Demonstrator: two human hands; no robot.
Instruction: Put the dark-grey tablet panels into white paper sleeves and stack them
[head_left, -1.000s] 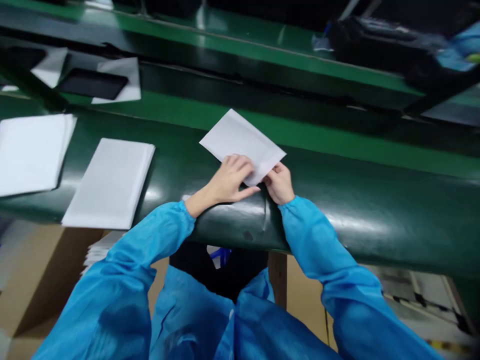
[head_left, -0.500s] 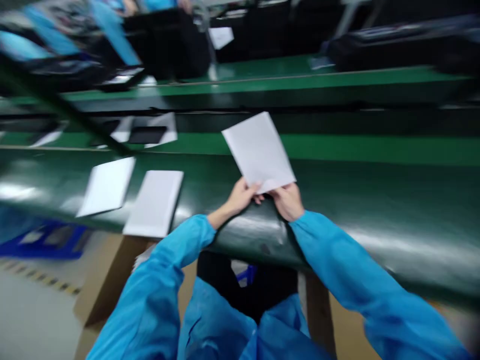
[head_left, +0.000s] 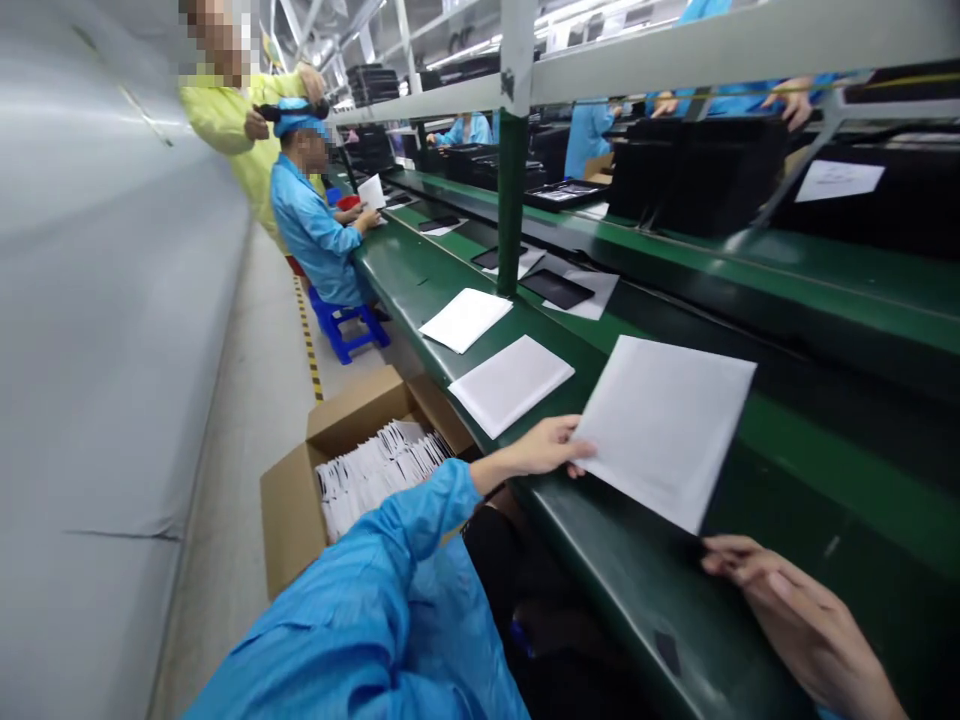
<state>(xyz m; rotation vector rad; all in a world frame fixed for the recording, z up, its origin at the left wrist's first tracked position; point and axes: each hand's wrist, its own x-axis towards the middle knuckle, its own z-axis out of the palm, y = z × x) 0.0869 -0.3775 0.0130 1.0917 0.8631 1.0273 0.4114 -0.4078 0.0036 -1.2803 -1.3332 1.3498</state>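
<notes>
Holding a white sheet (head_left: 664, 430) above the green bench (head_left: 630, 610)
Left hand (head_left: 536, 447) pinching its edge, right hand (head_left: 802, 625) open under its corner; more sheets (head_left: 510, 385) lying on the bench, a carton (head_left: 352, 410) sitting beside it.

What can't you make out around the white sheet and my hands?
Head view:
White sheet: underside hidden by the sheet itself.
Left hand: fingertips hidden behind the sheet.
Right hand: wrist cut off by the bottom edge.
Packets in the cardboard box: lower ones hidden by the box wall.
Paper label on the black case: too small to read.
</notes>
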